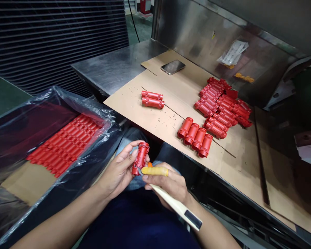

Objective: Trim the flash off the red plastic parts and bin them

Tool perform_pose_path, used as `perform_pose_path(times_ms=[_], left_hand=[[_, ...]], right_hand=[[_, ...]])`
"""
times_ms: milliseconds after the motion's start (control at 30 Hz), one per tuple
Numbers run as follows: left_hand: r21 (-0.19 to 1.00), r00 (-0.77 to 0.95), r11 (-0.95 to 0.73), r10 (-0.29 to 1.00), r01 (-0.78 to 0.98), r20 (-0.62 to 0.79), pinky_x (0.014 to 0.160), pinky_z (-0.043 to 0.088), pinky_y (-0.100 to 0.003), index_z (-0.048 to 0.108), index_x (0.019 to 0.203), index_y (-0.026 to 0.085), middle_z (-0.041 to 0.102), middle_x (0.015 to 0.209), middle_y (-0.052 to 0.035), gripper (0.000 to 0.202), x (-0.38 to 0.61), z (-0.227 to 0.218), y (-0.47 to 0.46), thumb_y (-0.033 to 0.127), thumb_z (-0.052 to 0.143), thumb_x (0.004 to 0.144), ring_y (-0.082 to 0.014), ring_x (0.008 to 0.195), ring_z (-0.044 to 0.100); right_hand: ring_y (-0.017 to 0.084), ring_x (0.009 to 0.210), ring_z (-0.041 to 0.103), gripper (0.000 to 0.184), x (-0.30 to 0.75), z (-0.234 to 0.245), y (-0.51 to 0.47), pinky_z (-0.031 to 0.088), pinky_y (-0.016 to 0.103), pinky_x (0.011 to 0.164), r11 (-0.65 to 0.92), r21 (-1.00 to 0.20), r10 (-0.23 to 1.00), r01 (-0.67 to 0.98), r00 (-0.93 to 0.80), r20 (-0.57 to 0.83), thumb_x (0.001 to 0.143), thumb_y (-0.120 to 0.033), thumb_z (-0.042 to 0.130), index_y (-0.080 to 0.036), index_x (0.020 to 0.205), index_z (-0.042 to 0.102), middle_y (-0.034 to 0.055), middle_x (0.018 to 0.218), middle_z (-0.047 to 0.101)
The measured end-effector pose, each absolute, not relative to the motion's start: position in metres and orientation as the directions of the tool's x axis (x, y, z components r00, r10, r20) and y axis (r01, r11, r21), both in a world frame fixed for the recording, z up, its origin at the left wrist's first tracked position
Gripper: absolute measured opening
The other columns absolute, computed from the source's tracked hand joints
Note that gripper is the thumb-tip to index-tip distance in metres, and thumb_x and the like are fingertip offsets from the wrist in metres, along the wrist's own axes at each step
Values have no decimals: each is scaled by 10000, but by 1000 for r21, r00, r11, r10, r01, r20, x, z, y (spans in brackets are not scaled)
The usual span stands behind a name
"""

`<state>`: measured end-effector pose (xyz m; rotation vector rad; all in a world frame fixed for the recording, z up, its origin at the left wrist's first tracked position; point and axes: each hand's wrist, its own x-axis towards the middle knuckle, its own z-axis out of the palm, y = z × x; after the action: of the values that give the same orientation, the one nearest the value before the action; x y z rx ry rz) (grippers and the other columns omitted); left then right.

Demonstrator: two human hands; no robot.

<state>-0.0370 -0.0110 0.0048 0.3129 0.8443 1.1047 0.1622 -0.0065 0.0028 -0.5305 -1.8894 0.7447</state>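
My left hand [121, 169] is closed around a red ribbed plastic part [142, 155], held upright over my lap with its slotted, hollow-looking side showing. In my right hand [171, 185] is a knife with a long cream handle [175, 203] and a dark end. Its blade tip touches or nearly touches the lower end of the red part; my fingers partly hide it. A yellow finger cot [155, 171] covers my right index finger. Something small and orange [150, 165] shows just behind that finger.
On the cardboard-covered table [176, 93] lie a pair of red parts [152, 99], a row of several more [195, 137] and a larger pile [223, 107]. A phone [173, 67] lies farther back. At left stands a plastic-lined box [60, 91] holding rows of red parts.
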Motion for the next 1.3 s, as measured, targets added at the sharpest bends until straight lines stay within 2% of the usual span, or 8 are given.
perform_pose_path(times_ms=[267, 433, 567, 633, 733, 833, 900, 1300], left_hand=[[589, 263, 509, 851, -628, -455, 572, 544, -234, 659, 1410, 242, 777, 995, -101, 419, -42, 9, -11, 325, 776, 1016, -177, 708, 712], [563, 360, 569, 820, -600, -445, 525, 477, -224, 764, 1293, 169, 759, 900, -99, 321, -45, 5, -12, 345, 752, 1024, -119, 559, 612], [608, 346, 482, 876, -630, -336, 597, 542, -285, 810, 1281, 107, 752, 1303, -244, 675, -46, 3, -16, 669, 805, 908, -156, 684, 650], [702, 236, 353, 935, -618, -263, 615, 551, -279, 798, 1316, 152, 718, 1421, -238, 673, -46, 4, -17, 586, 929, 819, -136, 685, 646], [770, 55, 273, 953, -577, -296, 538, 482, -199, 759, 1332, 192, 809, 1174, -153, 483, -46, 7, -15, 278, 921, 886, -57, 550, 571], [676, 70, 353, 910, -647, -408, 484, 437, -168, 693, 1405, 164, 801, 1004, -127, 482, -48, 8, -10, 303, 837, 967, -87, 574, 592], [612, 125, 406, 885, -678, -449, 482, 454, -175, 665, 1438, 154, 789, 975, -120, 521, -48, 6, -8, 317, 830, 972, -125, 632, 640], [595, 174, 443, 874, -671, -454, 439, 415, -148, 658, 1417, 126, 773, 926, -111, 535, -44, 5, -11, 363, 835, 972, -115, 603, 624]], right_hand=[[232, 971, 761, 90, 185, 25, 1, 658, 392, 897, 426, -901, 880, 83, -271, 390, 1066, -246, 685, -224, 1085, 770, 83, 993, 787], [153, 690, 681, 235, 184, 27, 18, 586, 266, 642, 8, -986, 957, 169, -288, -42, 1015, -414, 747, -184, 1010, 795, 34, 823, 746], [74, 430, 518, 427, 171, 18, 15, 416, 182, 403, -409, -913, 851, 12, -358, -386, 884, -572, 864, -176, 854, 709, -35, 635, 673], [73, 374, 481, 452, 168, 16, 9, 362, 172, 351, -489, -872, 807, 14, -373, -459, 899, -606, 841, -187, 853, 679, -60, 563, 624], [109, 481, 611, 328, 169, 20, 1, 514, 205, 443, -236, -967, 886, 96, -388, -255, 976, -495, 803, -186, 882, 741, -15, 663, 698], [189, 888, 788, 100, 175, 27, -4, 685, 302, 808, 317, -926, 905, 205, -357, 231, 1030, -246, 755, -194, 1086, 820, 87, 1008, 819], [226, 1091, 799, 277, 178, 29, -6, 693, 349, 960, 520, -835, 817, 181, -390, 424, 1041, -137, 710, -189, 1306, 776, 127, 1188, 820], [235, 1016, 794, 421, 169, 11, -3, 705, 410, 928, 660, -751, 677, 0, -434, 594, 1044, -156, 747, -234, 1457, 720, 98, 1194, 823]])
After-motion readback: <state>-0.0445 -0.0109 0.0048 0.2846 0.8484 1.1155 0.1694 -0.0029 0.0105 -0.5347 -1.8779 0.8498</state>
